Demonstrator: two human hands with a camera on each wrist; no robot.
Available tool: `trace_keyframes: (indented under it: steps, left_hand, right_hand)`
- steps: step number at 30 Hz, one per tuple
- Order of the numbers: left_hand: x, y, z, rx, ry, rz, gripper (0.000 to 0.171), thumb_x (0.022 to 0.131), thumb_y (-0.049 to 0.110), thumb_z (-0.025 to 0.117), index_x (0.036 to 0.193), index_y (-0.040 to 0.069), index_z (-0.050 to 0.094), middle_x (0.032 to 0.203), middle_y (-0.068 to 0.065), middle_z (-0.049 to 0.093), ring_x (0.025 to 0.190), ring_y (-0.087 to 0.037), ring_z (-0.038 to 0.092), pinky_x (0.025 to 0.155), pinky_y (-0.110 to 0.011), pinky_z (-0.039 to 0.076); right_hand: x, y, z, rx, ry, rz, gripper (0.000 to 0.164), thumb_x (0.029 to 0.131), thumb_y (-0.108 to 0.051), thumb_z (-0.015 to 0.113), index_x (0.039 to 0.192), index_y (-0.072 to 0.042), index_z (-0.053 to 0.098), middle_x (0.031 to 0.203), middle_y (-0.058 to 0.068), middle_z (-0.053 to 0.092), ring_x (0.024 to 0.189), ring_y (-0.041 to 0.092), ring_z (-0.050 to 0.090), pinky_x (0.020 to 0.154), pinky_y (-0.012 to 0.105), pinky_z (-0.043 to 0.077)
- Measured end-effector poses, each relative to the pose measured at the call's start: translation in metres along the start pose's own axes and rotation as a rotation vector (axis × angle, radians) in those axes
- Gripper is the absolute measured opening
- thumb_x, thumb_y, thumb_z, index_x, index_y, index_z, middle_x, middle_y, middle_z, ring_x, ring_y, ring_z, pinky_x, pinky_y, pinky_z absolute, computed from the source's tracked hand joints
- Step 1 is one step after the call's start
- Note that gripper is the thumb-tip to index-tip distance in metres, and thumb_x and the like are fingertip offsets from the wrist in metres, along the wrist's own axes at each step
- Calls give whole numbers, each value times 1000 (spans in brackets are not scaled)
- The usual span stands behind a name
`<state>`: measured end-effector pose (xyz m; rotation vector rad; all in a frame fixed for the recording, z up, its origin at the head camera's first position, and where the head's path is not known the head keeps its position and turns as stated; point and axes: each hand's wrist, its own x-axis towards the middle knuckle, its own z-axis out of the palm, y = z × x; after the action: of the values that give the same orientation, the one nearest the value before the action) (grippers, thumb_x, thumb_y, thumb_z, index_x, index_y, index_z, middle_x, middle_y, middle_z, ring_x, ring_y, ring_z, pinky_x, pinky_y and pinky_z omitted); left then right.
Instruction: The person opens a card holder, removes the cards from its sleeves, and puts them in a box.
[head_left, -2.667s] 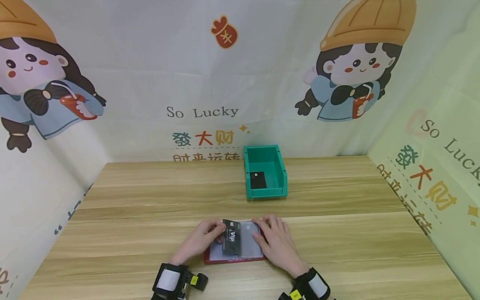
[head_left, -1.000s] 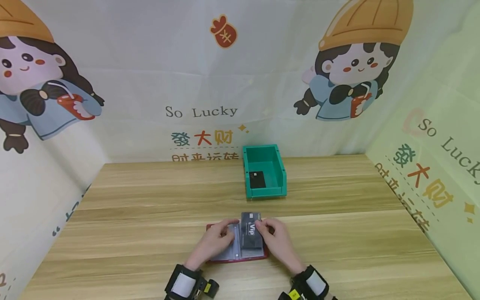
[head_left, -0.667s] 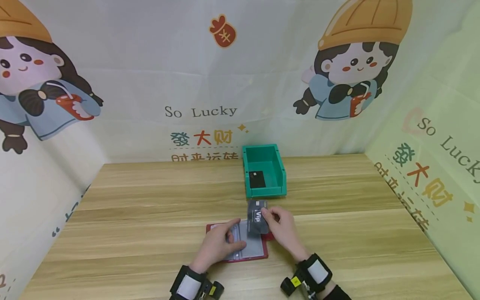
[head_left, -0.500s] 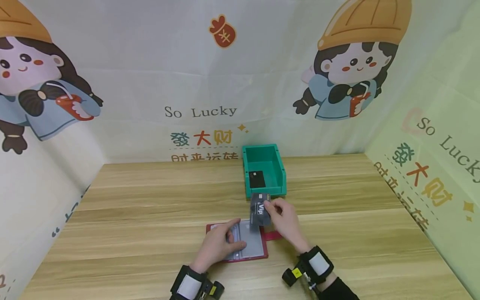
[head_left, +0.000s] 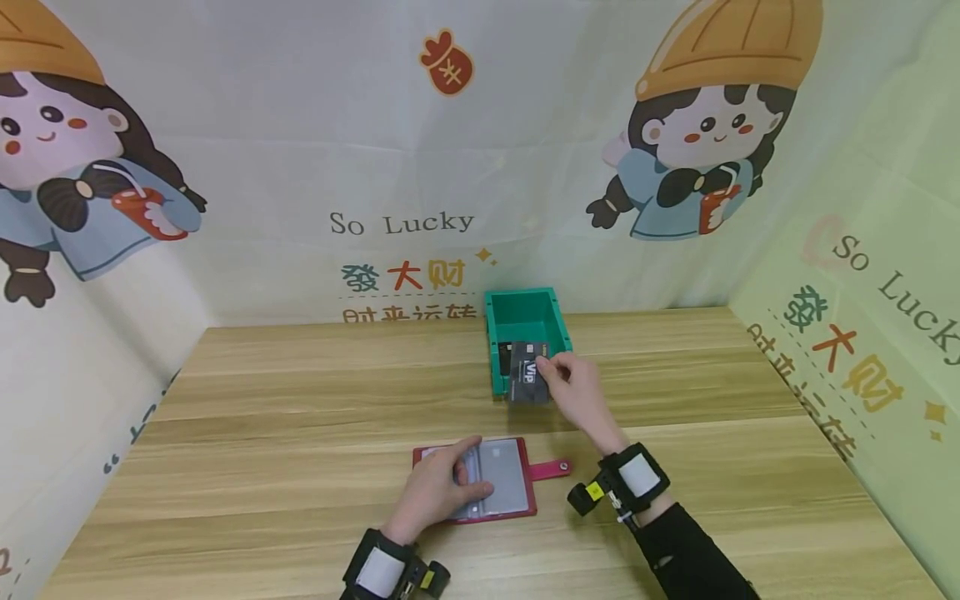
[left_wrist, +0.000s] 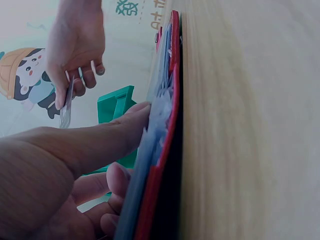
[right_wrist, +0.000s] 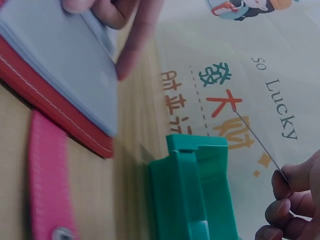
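A grey card marked "Vip" (head_left: 527,390) is pinched between the thumb and fingers of my right hand (head_left: 579,393), held up in front of the green bin (head_left: 521,308) and overlapping it in the head view. Part of a black card (head_left: 505,358) shows inside the bin behind it. Below lies a red card holder (head_left: 531,502), spread flat with clear plastic pages (head_left: 504,475) and its strap (head_left: 551,469) out to the right. My left hand (head_left: 435,492) rests on its left half, the thumb (left_wrist: 125,125) touching the pages. That hand covers much of the left half.
The wood-grain table (head_left: 300,400) reaches back to a printed cloth backdrop (head_left: 300,150), with the bin standing near it. More cloth hangs along the left and right sides. Each wrist wears a black camera band (head_left: 636,477).
The right hand has taken the Vip card off the card holder and carried it forward to the bin. The strap has come into view. Lately the left hand has stayed put on the pages.
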<state>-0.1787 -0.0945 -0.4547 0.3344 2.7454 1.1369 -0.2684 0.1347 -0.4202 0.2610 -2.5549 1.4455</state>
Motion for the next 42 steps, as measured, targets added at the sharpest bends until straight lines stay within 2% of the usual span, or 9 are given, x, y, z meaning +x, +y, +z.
trace_keyframes:
  steps: [5,12,16,18,22,25,34,38,42]
  left_hand:
    - [0,-1,1,9,7,12,68,85,23,88,144,2,61,76,2,48,66,-11,41,60,-23,25]
    - [0,0,1,2,5,10,68,85,23,88,144,3,61,76,2,48,66,-11,41,60,-23,26]
    - [0,-1,0,6,5,12,68,85,23,88,144,3,61,76,2,48,66,-11,41,60,-23,26]
    - [0,-1,0,6,5,12,68,85,24,88,144,3,61,76,2,48,66,-11,41,60,-23,26]
    - [0,0,0,7,1,12,68,85,24,88,144,3,61,76,2,48,67,-11,41,60,-23,26]
    - [0,0,0,7,2,13,68,85,24,88,144,3,61,76,2,48,67,-11,41,60,-23,25]
    - [1,-1,1,-1,-1,12,69,85,24,88,145,3,60,77,2,49,67,-11,42,60,-23,27]
    - [1,-3,1,-1,-7,6,69,85,25,88,145,4,60,77,2,49,67,-11,42,60,-23,27]
    - [1,-4,1,1,-7,5,69,86,25,88,145,4,60,77,2,49,66,-11,42,59,-22,27]
  right_hand:
    - [19,-8,-6,-37,-3,2,30,107,-19,61,89,3,70,76,7,53,72,19,46,66,29,35]
    - [45,-18,-10,-155,-26,6,34,108,-23,59,84,-1,67,71,4,51,66,19,46,62,29,33]
    - [59,-22,-10,-211,-72,26,35,109,-26,57,83,-3,68,68,1,51,61,16,45,57,28,31]
    - [66,-25,-9,-243,-98,32,38,109,-26,57,78,-5,65,64,-1,48,56,15,43,54,28,29]
    - [79,-28,-7,-321,-146,30,51,109,-27,56,62,-12,50,55,-5,37,48,12,34,50,26,23]
    - [87,-29,-5,-374,-185,43,57,109,-28,56,56,-15,41,51,-6,31,45,10,30,48,25,20]
    - [105,-28,1,-480,-327,112,64,108,-23,60,48,-15,37,47,-7,27,41,7,24,46,23,20]
    - [110,-27,6,-549,-407,174,60,108,-23,60,51,-14,43,45,-5,35,39,8,34,45,23,26]
    - [112,-24,14,-555,-475,229,43,109,-22,59,68,-9,51,47,-3,42,41,10,42,47,24,33]
